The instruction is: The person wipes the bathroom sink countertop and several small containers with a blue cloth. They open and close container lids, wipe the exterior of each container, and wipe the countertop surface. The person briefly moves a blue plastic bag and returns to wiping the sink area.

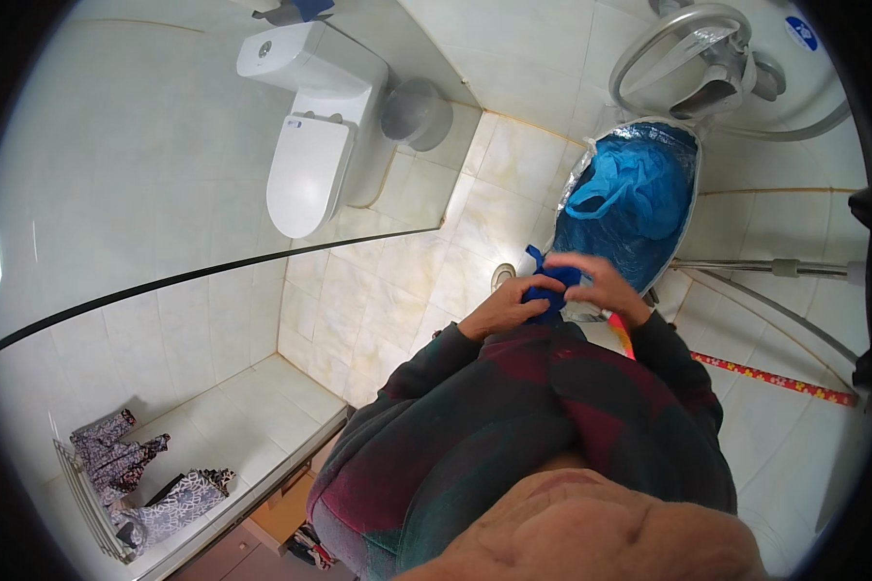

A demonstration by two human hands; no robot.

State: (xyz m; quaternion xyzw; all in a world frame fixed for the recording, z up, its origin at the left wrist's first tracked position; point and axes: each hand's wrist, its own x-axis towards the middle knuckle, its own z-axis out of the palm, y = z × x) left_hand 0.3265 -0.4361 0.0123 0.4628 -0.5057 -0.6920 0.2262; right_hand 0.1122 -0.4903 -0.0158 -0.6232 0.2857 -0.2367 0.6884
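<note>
Blue bundle [556,299] sits between our hands, long axis pointing away from us — left hand [507,308], nearer, pinching it; right hand [607,285] curled alongside, whether grasping we can't tell.

The left hand [510,308] holds a blue bundle [564,275]
</note>
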